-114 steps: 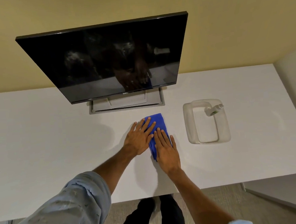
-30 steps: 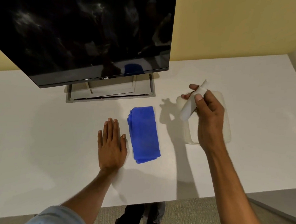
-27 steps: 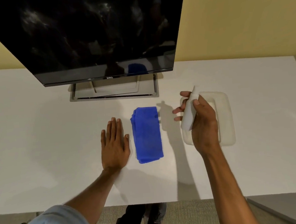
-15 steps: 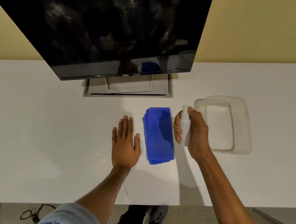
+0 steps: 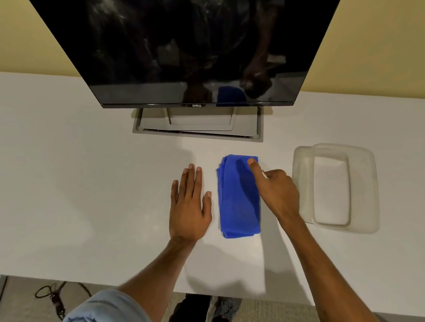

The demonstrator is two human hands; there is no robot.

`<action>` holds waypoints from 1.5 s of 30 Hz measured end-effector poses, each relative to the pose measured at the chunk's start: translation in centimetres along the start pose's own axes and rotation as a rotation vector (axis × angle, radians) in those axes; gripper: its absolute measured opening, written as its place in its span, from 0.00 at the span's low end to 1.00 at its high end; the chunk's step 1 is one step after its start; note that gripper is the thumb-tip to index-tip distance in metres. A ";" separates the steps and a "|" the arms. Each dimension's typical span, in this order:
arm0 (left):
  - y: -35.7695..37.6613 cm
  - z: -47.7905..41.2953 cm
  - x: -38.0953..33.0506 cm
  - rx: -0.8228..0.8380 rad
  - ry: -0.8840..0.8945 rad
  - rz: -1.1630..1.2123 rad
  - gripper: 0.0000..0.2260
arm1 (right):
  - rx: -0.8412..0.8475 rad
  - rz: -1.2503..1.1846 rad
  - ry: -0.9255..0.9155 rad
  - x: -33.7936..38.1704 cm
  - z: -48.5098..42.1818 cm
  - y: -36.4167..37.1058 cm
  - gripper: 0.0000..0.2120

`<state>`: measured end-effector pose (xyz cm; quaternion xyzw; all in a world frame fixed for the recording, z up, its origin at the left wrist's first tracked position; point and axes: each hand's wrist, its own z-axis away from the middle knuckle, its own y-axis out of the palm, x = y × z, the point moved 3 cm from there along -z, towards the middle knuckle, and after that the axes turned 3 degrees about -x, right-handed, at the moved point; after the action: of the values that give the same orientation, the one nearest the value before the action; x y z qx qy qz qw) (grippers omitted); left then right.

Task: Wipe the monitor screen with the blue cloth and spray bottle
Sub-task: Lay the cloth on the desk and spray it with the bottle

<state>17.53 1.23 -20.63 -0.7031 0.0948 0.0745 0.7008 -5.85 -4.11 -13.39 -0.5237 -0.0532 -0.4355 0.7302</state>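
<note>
The folded blue cloth (image 5: 239, 199) is laid on the white worktop (image 5: 83, 195) between the flat, open left hand (image 5: 189, 207) and the right hand (image 5: 276, 191), which is closed around a nearly hidden spray bottle (image 5: 264, 175). An empty clear tray (image 5: 369, 190) is set to the right, below the dark monitor (image 5: 193, 44).

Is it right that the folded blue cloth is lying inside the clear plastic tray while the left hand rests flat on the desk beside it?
Not quite. The head view shows the blue cloth lying on the bare white desk, between the left hand and the clear plastic tray, not inside the tray. The rest holds: the cloth is folded, and the left hand rests flat on the desk beside it.
</note>
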 end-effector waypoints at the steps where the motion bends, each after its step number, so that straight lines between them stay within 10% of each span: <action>1: 0.0 0.0 0.0 0.004 -0.001 0.000 0.32 | -0.030 0.048 -0.027 -0.1 -0.2 0.2 0.38; 25: -0.8 -0.2 -0.3 0.030 -0.013 0.031 0.31 | -0.006 0.223 -0.062 -0.6 -0.2 0.3 0.30; 45: -0.2 -0.1 -0.1 0.024 -0.013 0.020 0.32 | 0.277 -0.286 0.149 -2.1 0.4 0.8 0.28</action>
<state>17.45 1.09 -20.39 -0.6932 0.0979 0.0849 0.7090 -6.41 -2.49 -14.87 -0.3719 -0.1322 -0.5607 0.7279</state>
